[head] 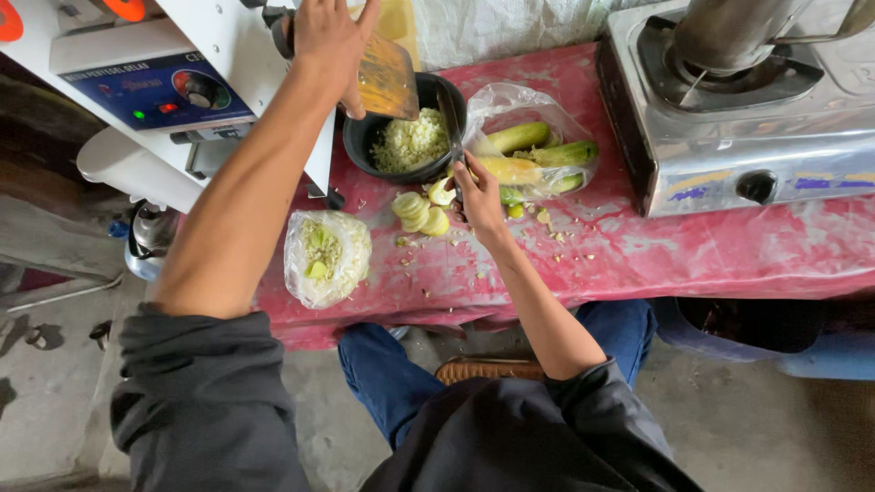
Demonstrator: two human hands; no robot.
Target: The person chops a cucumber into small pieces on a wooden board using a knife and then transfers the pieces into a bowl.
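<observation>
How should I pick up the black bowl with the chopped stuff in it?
Probably grip the black bowl by its rim on the near-left side, coming from above. That edge looks bare; the left hand and its grater cover the far side, and the right hand with a knife crowds the right.

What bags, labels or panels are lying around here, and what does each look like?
Clear plastic bag: right of the black bowl, holding green and yellow cobs.
Knotted clear bag: near table edge, green-white scraps inside.
Blue panel label: on white machine, top left, round knob, small lights.
Striped sticker: stove front, yellow and blue.
</observation>
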